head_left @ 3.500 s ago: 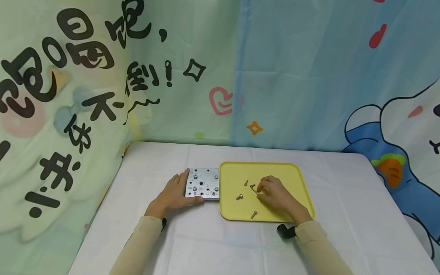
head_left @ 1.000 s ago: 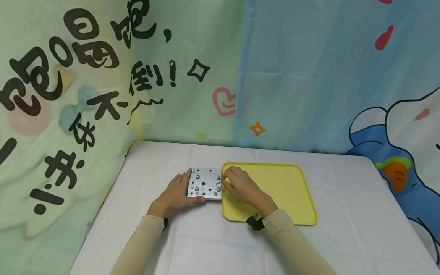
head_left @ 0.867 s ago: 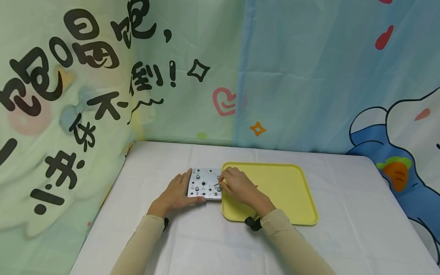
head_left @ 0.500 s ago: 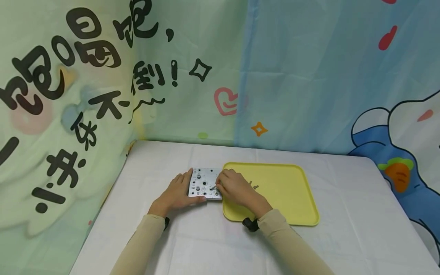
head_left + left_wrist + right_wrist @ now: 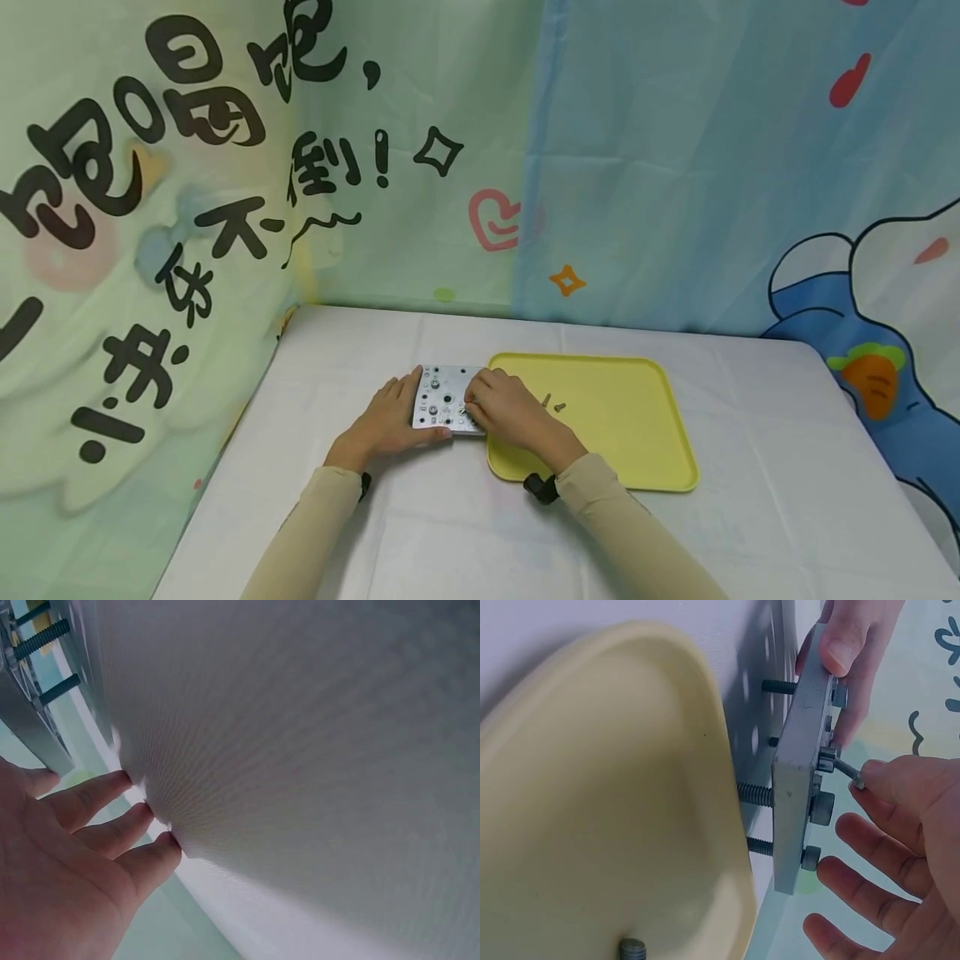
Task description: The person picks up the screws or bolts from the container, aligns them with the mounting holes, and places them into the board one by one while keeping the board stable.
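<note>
A silver metal plate (image 5: 444, 402) with several holes and bolts lies left of the tray. Bolt shafts (image 5: 754, 793) stick out of its underside, and their socket heads (image 5: 822, 808) stand on its face. My left hand (image 5: 384, 421) grips the plate's left end, its thumb (image 5: 843, 651) on the near edge and a finger at the far corner. My right hand (image 5: 504, 407) pinches a small screw (image 5: 847, 771) between thumb and index finger, right above the plate's face. The other right fingers are loosely spread. Whether the screw has entered a hole I cannot tell.
A shallow yellow tray (image 5: 630, 433) sits against the plate's right end. Screws (image 5: 559, 407) lie in it, partly hidden behind my right hand. White cloth (image 5: 450, 533) covers the table, with printed curtains (image 5: 637, 208) behind and to the left.
My right hand has carried a screw left from the tray to the plate. Since half a second ago it has shifted slightly further left. My left hand stays on the plate.
</note>
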`<state>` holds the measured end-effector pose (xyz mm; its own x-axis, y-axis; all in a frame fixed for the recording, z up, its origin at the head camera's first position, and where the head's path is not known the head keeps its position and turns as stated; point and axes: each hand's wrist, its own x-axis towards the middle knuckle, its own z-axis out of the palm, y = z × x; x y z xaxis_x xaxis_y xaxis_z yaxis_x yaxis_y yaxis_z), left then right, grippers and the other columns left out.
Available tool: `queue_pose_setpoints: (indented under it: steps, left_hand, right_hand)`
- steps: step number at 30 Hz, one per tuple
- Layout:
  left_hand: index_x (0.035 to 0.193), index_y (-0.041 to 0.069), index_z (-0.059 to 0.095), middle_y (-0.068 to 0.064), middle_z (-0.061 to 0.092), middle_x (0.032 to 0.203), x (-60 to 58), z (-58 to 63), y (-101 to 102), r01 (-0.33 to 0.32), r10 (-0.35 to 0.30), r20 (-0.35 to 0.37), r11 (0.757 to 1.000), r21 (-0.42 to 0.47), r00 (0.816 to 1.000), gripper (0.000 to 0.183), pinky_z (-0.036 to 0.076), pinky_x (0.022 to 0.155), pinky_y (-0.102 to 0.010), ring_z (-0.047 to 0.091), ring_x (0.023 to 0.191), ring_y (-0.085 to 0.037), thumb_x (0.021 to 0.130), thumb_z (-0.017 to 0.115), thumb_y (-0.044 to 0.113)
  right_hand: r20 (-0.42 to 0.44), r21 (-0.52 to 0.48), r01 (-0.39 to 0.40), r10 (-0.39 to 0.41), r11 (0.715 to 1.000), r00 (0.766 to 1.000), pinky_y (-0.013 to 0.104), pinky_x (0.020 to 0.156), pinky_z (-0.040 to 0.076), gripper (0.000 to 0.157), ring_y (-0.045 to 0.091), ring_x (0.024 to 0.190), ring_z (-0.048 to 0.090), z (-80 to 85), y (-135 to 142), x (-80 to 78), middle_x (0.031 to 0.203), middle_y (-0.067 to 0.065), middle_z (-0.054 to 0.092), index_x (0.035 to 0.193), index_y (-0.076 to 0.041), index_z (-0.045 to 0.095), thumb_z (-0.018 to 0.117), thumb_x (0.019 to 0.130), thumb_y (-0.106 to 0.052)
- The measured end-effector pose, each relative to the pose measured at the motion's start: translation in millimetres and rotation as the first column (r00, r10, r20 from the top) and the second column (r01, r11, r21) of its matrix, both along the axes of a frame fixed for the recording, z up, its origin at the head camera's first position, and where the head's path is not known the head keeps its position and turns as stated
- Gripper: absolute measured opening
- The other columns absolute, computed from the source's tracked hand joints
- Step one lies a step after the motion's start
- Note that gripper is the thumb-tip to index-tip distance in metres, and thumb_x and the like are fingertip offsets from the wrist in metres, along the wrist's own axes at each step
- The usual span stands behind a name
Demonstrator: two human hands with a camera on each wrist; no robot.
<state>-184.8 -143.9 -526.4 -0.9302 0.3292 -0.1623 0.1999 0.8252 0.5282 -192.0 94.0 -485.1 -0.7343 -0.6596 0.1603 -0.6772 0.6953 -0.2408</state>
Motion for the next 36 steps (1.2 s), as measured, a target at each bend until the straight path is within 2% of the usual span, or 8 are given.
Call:
queue_pose_setpoints:
  steps: [8, 16, 26, 32, 36]
  left_hand:
    - [0.162, 0.010, 0.008, -0.022, 0.025, 0.160, 0.2, 2.2, 2.3, 0.008, -0.008, 0.005, 1.000, 0.005, 1.000, 0.124, 0.018, 0.121, -0.048, 0.018, 0.148, -0.040, 0.076, 0.066, 0.078]
    - [0.162, 0.011, 0.007, -0.022, 0.024, 0.160, 0.1, 2.1, 4.0, 0.004, -0.004, 0.009, 1.000, -0.009, 1.000, 0.124, 0.018, 0.120, -0.049, 0.018, 0.148, -0.041, 0.076, 0.066, 0.078]
    - [0.162, 0.012, 0.008, -0.022, 0.025, 0.161, 0.3, 0.3, 5.5, -0.013, 0.013, 0.013, 1.000, -0.020, 1.000, 0.123, 0.017, 0.121, -0.047, 0.018, 0.148, -0.039, 0.076, 0.069, 0.074]
    - [0.162, 0.010, 0.010, -0.024, 0.025, 0.160, 1.8, 1.2, 4.6, -0.009, 0.009, 0.011, 1.000, 0.002, 1.000, 0.123, 0.020, 0.120, -0.051, 0.019, 0.147, -0.042, 0.076, 0.070, 0.073]
    - [0.162, 0.011, 0.009, -0.024, 0.025, 0.160, 2.3, 2.0, 3.8, -0.010, 0.010, 0.013, 1.000, 0.009, 1.000, 0.123, 0.019, 0.120, -0.051, 0.018, 0.148, -0.041, 0.076, 0.070, 0.073]
  right_hand:
    - [-0.028, 0.020, -0.006, 0.006, 1.000, 1.000, 0.039, 0.075, 0.050, 0.009, 0.022, 0.090, 0.054, -0.2, -3.0, 0.4, 0.101, 0.005, 0.058, 0.098, -0.011, 0.067, 0.065, 0.100, -0.019]
    - [-0.018, 0.002, 0.032, -0.032, 0.999, 0.999, 0.044, 0.081, 0.050, 0.007, 0.026, 0.098, 0.056, 0.3, 6.3, 1.8, 0.105, 0.005, 0.060, 0.101, -0.011, 0.067, 0.064, 0.099, -0.018]
    - [0.008, -0.098, 0.101, -0.100, 0.990, 0.995, 0.047, 0.080, 0.052, 0.007, 0.029, 0.101, 0.059, 4.4, 46.3, 8.2, 0.108, 0.007, 0.062, 0.102, -0.008, 0.069, 0.068, 0.097, -0.013]
    - [0.030, -0.116, 0.137, -0.134, 0.984, 0.990, 0.046, 0.080, 0.052, 0.005, 0.029, 0.100, 0.058, -2.1, 73.2, 15.2, 0.109, 0.008, 0.062, 0.100, -0.008, 0.069, 0.069, 0.096, -0.011]
    - [0.077, -0.152, 0.156, -0.145, 0.976, 0.986, 0.045, 0.080, 0.051, 0.004, 0.028, 0.098, 0.058, -6.0, 89.4, 21.5, 0.108, 0.007, 0.062, 0.098, -0.009, 0.068, 0.069, 0.095, -0.008]
